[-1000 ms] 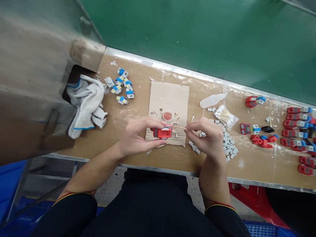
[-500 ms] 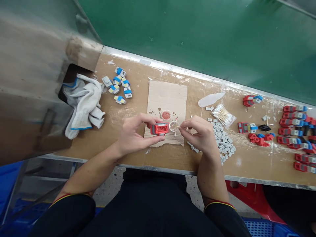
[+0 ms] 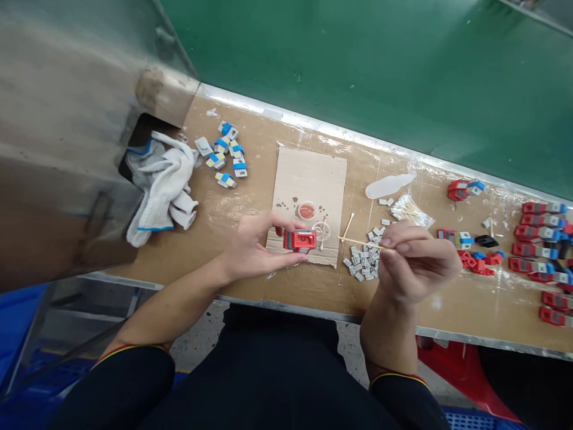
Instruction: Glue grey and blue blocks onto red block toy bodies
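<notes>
My left hand [image 3: 259, 248] grips a small red and grey plastic part [image 3: 301, 239] between thumb and fingers, its hollow side facing up. A thin wooden stick [image 3: 362, 242] is pinched in my right hand [image 3: 414, 260], pointing left toward the part but apart from it; whether its tip carries cotton is too small to tell. Beyond the part, a small cup of reddish liquid [image 3: 307, 210] and a clear cup [image 3: 321, 232] stand on a cardboard sheet [image 3: 311, 173]. Under the stick lies a pile of small grey pieces [image 3: 364, 263], partly hidden by my right hand.
White gloves [image 3: 163, 179] lie at the left beside grey parts with blue bands [image 3: 224, 146]. A bag of cotton swabs [image 3: 410, 212] and a white translucent bottle [image 3: 389, 186] lie to the right. Rows of red and grey parts [image 3: 537, 233] fill the far right. A green panel [image 3: 358, 77] rises behind.
My right hand has moved right and up from the clear cup, carrying the stick away from it. My left hand still holds the red part. The whole view has shifted slightly.
</notes>
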